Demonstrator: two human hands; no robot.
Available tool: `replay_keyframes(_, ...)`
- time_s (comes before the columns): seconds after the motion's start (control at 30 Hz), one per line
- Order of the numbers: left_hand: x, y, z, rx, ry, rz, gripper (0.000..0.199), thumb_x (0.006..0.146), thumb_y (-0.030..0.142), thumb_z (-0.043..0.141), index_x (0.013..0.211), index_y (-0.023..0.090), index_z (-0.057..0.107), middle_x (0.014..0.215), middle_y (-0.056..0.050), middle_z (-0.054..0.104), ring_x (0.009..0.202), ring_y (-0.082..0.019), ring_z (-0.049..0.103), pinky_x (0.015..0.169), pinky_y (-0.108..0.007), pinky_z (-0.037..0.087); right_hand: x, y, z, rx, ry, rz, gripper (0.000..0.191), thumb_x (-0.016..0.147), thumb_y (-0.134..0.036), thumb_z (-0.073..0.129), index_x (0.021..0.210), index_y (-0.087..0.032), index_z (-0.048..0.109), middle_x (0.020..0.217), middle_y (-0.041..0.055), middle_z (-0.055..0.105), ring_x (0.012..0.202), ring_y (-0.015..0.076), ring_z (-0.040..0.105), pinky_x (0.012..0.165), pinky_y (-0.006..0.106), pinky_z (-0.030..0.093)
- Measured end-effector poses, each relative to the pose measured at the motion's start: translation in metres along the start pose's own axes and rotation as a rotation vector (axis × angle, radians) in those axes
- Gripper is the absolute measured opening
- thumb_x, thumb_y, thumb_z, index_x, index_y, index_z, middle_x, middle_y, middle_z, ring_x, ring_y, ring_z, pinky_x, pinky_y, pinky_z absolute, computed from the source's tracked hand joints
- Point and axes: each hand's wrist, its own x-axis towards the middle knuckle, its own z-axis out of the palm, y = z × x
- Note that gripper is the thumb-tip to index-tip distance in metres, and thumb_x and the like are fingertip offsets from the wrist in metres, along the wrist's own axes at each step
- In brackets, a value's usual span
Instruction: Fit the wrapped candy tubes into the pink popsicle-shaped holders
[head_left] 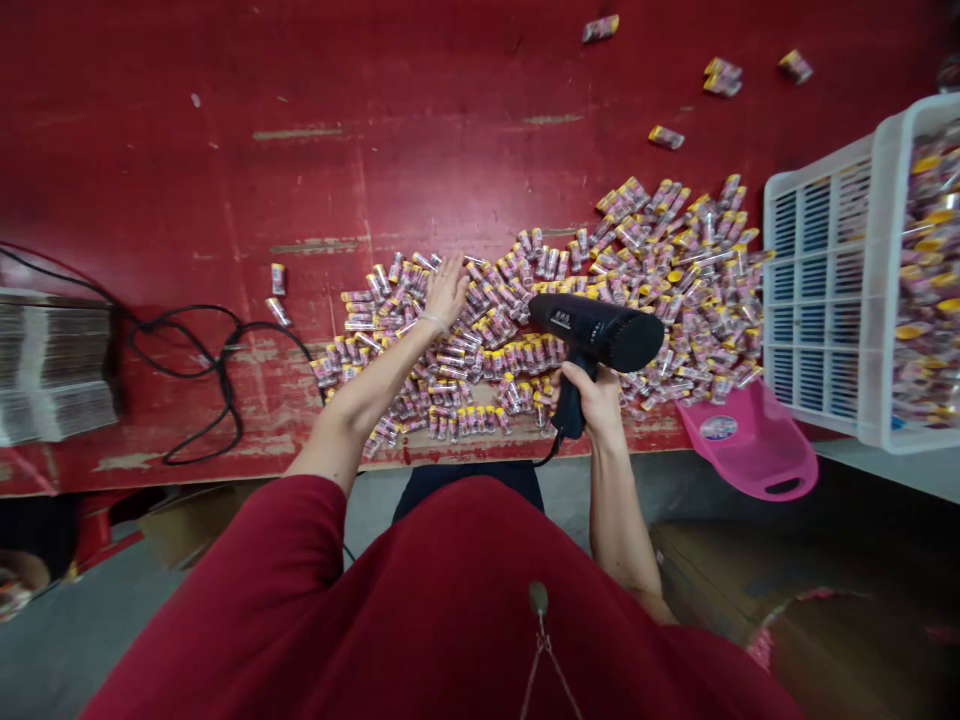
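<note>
tubes (pixel 540 330) wrapped in clear film with yellow caps lie in a wide, loose heap on the worn red surface (pixel 225 150), seen from the head camera looking down. the left hand (pixel 446 292) is over the near part of the heap, its grip spread, fingers apart; i cannot tell whether it touches the tubes. the right hand (pixel 592 400) has its grip closed around the handle of a black hair dryer (pixel 596 330), whose barrel runs sideways above the heap, near the left hand. its cord (pixel 551 455) drops from the handle past the near edge of the surface. a few stray tubes (pixel 666 137) lie well apart toward the far side, and two more (pixel 277 295) lie just left of the heap. to the right stands a white plastic crate (pixel 817 290) full of what look like the same tubes, with a pink dustpan (pixel 750 440) at its near corner, hanging over the surface edge. on the left, a black cable (pixel 187 340) loops beside a stack of flat sheets (pixel 52 365). red sleeves (pixel 225 560) cover the upper arms.
</note>
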Motion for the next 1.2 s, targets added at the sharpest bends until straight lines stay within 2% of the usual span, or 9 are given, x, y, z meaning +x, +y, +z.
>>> replay_keyframes(0.13, -0.04, -0.022, -0.013, -0.104, 0.15, -0.069, 0.075, 0.098, 0.07, 0.027, 0.154, 0.021, 0.043, 0.16, -0.013, 0.042, 0.152, -0.028, 0.032, 0.127, -0.051, 0.02, 0.008, 0.002, 0.003, -0.028, -0.047, -0.028, 0.037, 0.066, -0.054, 0.083, 0.072, -0.023, 0.064, 0.059, 0.002, 0.065, 0.044, 0.0185, 0.057, 0.039, 0.033, 0.05)
replay_keyframes(0.33, -0.08, -0.036, -0.008, -0.166, 0.334, -0.095, 0.071, 0.098, 0.071, 0.03, 0.147, 0.024, 0.051, 0.15, -0.013, 0.055, 0.143, -0.026, 0.047, 0.123, -0.046, 0.033, -0.016, 0.004, -0.004, -0.179, -0.261, 0.124, 0.039, 0.068, -0.055, 0.083, 0.072, -0.021, 0.065, 0.062, 0.0041, 0.067, 0.044, 0.0178, 0.058, 0.04, 0.031, 0.049)
replay_keyframes(0.5, -0.089, -0.041, -0.009, -0.183, 0.342, -0.136, 0.073, 0.097, 0.072, 0.032, 0.142, 0.019, 0.056, 0.146, -0.016, 0.058, 0.141, -0.027, 0.049, 0.122, -0.046, 0.035, -0.025, 0.005, -0.009, -0.187, -0.136, 0.091, 0.039, 0.067, -0.053, 0.084, 0.077, -0.021, 0.064, 0.063, 0.0028, 0.066, 0.044, 0.0179, 0.058, 0.04, 0.03, 0.048)
replay_keyframes(0.6, -0.089, -0.036, -0.011, -0.169, 0.287, -0.117, 0.071, 0.098, 0.069, 0.033, 0.144, 0.019, 0.054, 0.148, -0.016, 0.055, 0.143, -0.028, 0.046, 0.124, -0.048, 0.03, -0.022, 0.004, -0.013, -0.193, -0.084, 0.072, 0.039, 0.068, -0.054, 0.083, 0.075, -0.021, 0.063, 0.06, 0.0025, 0.065, 0.043, 0.0178, 0.057, 0.04, 0.03, 0.048)
replay_keyframes(0.8, -0.074, -0.006, 0.0, -0.031, 0.102, 0.018, 0.064, 0.102, 0.056, 0.032, 0.15, 0.017, 0.047, 0.156, -0.016, 0.047, 0.15, -0.027, 0.036, 0.125, -0.049, 0.023, -0.035, 0.009, -0.017, -0.142, -0.204, 0.174, 0.042, 0.067, -0.055, 0.085, 0.075, -0.019, 0.065, 0.065, 0.0047, 0.068, 0.044, 0.0175, 0.06, 0.037, 0.028, 0.048)
replay_keyframes(0.87, -0.065, 0.006, 0.007, 0.024, 0.047, 0.05, 0.062, 0.102, 0.052, 0.031, 0.152, 0.016, 0.043, 0.159, -0.016, 0.042, 0.152, -0.027, 0.032, 0.126, -0.05, 0.02, -0.042, 0.009, -0.019, -0.093, -0.156, 0.143, 0.04, 0.068, -0.054, 0.084, 0.075, -0.019, 0.065, 0.066, 0.0044, 0.069, 0.043, 0.0175, 0.06, 0.037, 0.028, 0.049)
replay_keyframes(0.97, -0.047, 0.031, 0.017, 0.088, -0.048, 0.128, 0.06, 0.102, 0.044, 0.034, 0.156, 0.019, 0.039, 0.163, -0.015, 0.036, 0.155, -0.026, 0.026, 0.127, -0.051, 0.015, -0.048, 0.002, -0.027, -0.033, 0.034, 0.015, 0.037, 0.068, -0.051, 0.085, 0.076, -0.021, 0.064, 0.063, 0.0023, 0.068, 0.043, 0.0168, 0.059, 0.038, 0.029, 0.052)
replay_keyframes(1.07, -0.022, 0.063, 0.031, 0.153, -0.181, 0.329, 0.061, 0.098, 0.033, 0.043, 0.157, 0.022, 0.038, 0.168, -0.011, 0.026, 0.158, -0.026, 0.015, 0.127, -0.054, 0.007, -0.05, -0.01, -0.044, 0.017, 0.23, -0.088, 0.034, 0.068, -0.047, 0.084, 0.08, -0.022, 0.065, 0.065, 0.0013, 0.068, 0.044, 0.0163, 0.058, 0.041, 0.03, 0.055)
replay_keyframes(1.2, 0.018, 0.109, 0.054, 0.192, -0.449, 0.759, 0.062, 0.091, 0.019, 0.046, 0.15, 0.04, 0.047, 0.169, 0.005, 0.024, 0.159, -0.022, 0.008, 0.127, -0.059, 0.002, -0.056, -0.021, -0.068, 0.069, 0.369, -0.183, 0.032, 0.071, -0.045, 0.08, 0.087, -0.021, 0.066, 0.071, 0.0022, 0.069, 0.049, 0.0179, 0.063, 0.051, 0.035, 0.061)
